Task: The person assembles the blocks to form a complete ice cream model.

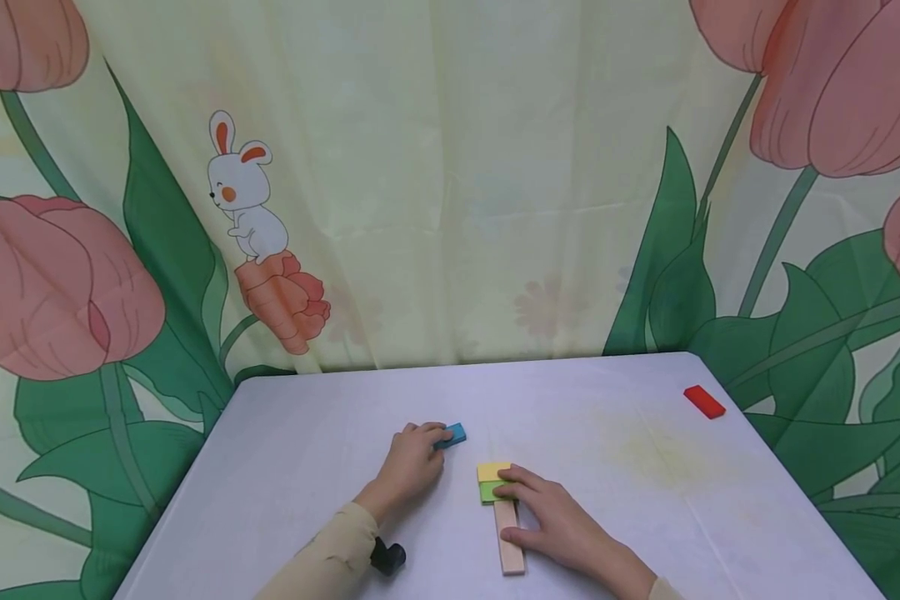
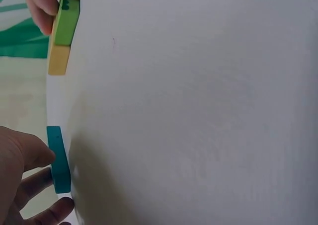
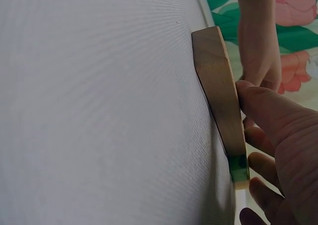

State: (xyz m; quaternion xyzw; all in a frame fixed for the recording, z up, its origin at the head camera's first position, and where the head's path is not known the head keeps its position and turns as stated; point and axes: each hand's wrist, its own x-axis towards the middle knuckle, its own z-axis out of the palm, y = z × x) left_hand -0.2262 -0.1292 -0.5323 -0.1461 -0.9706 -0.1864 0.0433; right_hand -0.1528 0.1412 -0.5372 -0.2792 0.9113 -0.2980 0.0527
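My left hand (image 1: pixel 411 460) pinches a blue wooden block (image 1: pixel 457 433) between thumb and fingers, left of centre on the table. The left wrist view shows the thumb against one long side of that block. To the right, a yellow block (image 1: pixel 491 472) and a green block (image 1: pixel 487 493) lie side by side, touching. A long plain wooden block (image 1: pixel 510 552) extends from the green one toward the front, forming a T-like shape. My right hand (image 1: pixel 558 521) rests its fingers on the yellow and green blocks, while its thumb touches the plain block's right side.
A red block (image 1: pixel 704 402) lies alone near the table's far right corner. The white-covered table (image 1: pixel 330 408) ends at the back against a curtain (image 1: pixel 450 208) printed with tulips and a rabbit. A black device (image 1: pixel 387 557) sits at the left wrist.
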